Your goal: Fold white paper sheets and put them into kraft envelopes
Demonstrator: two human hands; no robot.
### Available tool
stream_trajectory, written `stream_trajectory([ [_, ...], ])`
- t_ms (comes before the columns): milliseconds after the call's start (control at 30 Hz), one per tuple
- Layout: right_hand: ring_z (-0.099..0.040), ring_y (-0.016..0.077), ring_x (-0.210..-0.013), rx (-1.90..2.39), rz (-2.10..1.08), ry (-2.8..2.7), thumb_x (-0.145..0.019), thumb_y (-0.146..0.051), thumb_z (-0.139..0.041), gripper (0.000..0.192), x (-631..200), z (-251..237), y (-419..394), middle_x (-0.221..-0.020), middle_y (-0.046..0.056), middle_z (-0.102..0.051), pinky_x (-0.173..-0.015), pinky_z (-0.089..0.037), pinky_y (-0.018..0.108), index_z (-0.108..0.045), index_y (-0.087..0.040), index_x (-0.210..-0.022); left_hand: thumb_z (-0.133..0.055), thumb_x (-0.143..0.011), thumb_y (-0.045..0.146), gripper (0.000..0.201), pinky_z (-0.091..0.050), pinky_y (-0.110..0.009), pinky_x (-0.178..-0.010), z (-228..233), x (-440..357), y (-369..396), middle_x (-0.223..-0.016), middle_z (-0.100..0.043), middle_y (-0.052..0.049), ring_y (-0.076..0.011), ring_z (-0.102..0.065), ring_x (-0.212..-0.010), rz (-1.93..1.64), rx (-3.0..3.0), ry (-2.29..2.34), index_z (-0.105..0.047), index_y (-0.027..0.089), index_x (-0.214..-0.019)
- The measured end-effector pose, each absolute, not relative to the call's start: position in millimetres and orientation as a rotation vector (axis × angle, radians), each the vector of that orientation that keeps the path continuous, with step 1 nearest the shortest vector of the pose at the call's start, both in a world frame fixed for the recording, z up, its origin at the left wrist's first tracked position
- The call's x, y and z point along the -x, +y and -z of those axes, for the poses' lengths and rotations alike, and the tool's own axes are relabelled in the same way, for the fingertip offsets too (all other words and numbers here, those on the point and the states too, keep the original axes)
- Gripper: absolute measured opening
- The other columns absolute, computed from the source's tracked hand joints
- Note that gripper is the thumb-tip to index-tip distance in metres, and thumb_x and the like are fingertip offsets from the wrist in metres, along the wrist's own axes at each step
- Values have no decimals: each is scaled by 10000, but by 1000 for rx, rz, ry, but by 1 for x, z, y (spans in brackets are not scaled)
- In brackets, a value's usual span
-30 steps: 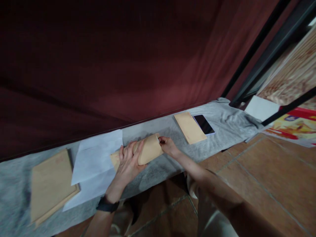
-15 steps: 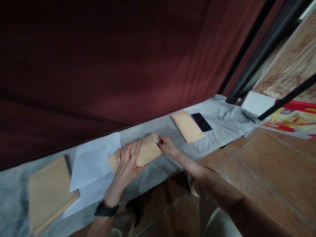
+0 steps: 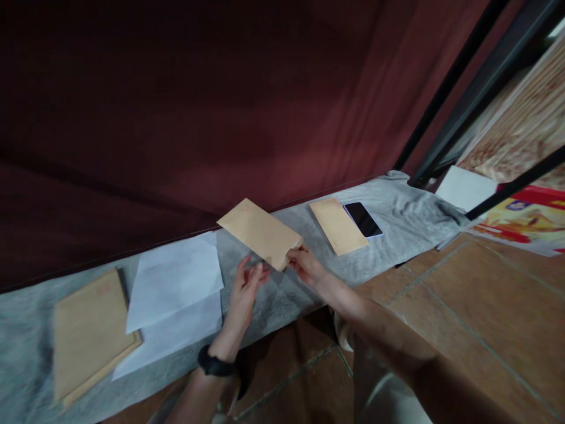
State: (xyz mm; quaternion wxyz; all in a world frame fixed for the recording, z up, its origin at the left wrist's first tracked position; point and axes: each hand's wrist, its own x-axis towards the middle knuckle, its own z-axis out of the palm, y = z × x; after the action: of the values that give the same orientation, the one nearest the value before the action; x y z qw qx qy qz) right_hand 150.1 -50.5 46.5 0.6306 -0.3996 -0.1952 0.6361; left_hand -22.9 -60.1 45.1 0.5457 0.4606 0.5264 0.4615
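A tan paper envelope is held up at a tilt above the grey cloth. My right hand pinches its near right end, where the flap is. Just below the envelope's lower edge, my left hand has its fingers apart and holds nothing; a dark band circles that wrist. Two overlapping white paper sheets lie to the left of my left hand. Another tan envelope lies flat to the right, beside a dark-screened phone.
A stack of tan envelopes lies at the left on the grey cloth. Behind hangs a dark red curtain. Black metal bars and a red and yellow printed box stand at the right, over a tiled floor.
The envelope has been lifted and turned over, its far end now pointing up and left. My left hand has let go of it and opened. My right hand keeps its grip.
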Motion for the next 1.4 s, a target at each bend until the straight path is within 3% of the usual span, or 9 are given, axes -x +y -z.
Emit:
stream_trajectory([
  [233,-600,138,-595,1011,-1504,-480,-538,-176,-683,269,-129,-30,-46,-718,-8,-716,-521,-463,227,-684,-188,-807,-872,-727,299,455,-604,-285,-718,-46,5,-61,-1013,-778,-74,-194,-758,-801,-961,-662,1017,-658,177,-1109],
  [400,-638,149,-669,1044,-1562,-669,-594,-233,-716,230,-142,-36,-50,-755,-2,-706,-632,-534,260,-673,-200,-818,-854,-719,189,315,-543,-203,-604,-40,13,-52,-830,-752,-17,-112,-698,-642,-913,-638,1079,-655,160,-961],
  [533,-665,166,-725,1105,-1578,-676,-594,-280,-753,283,-163,-39,-46,-794,2,-711,-724,-576,300,-654,-204,-848,-873,-665,174,340,-516,-192,-588,-39,24,-45,-751,-707,15,-94,-668,-614,-872,-679,1129,-614,165,-885],
  [667,-669,167,-748,1179,-1583,-768,-692,-390,-696,295,-178,-35,-37,-830,14,-724,-654,-529,261,-677,-196,-913,-881,-622,217,407,-476,-194,-550,-39,33,-45,-710,-686,27,-97,-644,-592,-760,-802,1135,-601,169,-913],
  [867,-636,184,-734,1550,-1138,-1222,-758,-270,-671,255,-176,-17,-39,-760,-7,-690,-684,-499,283,-686,-212,-1006,-839,-656,323,456,-398,-201,-466,-33,43,-53,-605,-647,58,-112,-602,-484,-608,-1032,1178,-543,192,-977],
  [1033,-648,272,-1084,1543,-615,-1755,-911,-212,-570,426,-167,-17,-43,-1200,141,-689,-978,-511,425,-604,-188,-1335,-846,-632,324,496,-379,-199,-433,-31,49,-55,-577,-631,75,-116,-584,-427,-527,-1064,1214,-506,218,-977],
  [1167,-430,275,-1454,1396,-461,-2078,-1005,-282,-502,477,-151,-14,-45,-1572,137,-474,-1195,-361,466,-516,-207,-1476,-830,-645,330,463,-408,-220,-447,-34,53,-55,-596,-653,61,-144,-603,-444,-456,-1091,1244,-487,238,-942],
  [1300,-302,289,-1539,1473,-359,-2193,-1034,-383,-487,569,-136,1,-51,-1660,124,-337,-1268,-210,514,-411,-194,-1565,-764,-747,368,296,-386,-234,-463,-40,64,-54,-512,-555,77,-151,-566,-434,-388,-1377,1503,-495,250,-788],
  [1400,-303,289,-1541,1476,-326,-2231,-1046,-414,-465,577,-134,7,-53,-1662,120,-321,-1274,-189,514,-397,-194,-1575,-626,-885,392,191,-471,-276,-595,-46,73,-52,-607,-611,13,-203,-668,-636,-427,-1800,1821,-572,250,-769],
])
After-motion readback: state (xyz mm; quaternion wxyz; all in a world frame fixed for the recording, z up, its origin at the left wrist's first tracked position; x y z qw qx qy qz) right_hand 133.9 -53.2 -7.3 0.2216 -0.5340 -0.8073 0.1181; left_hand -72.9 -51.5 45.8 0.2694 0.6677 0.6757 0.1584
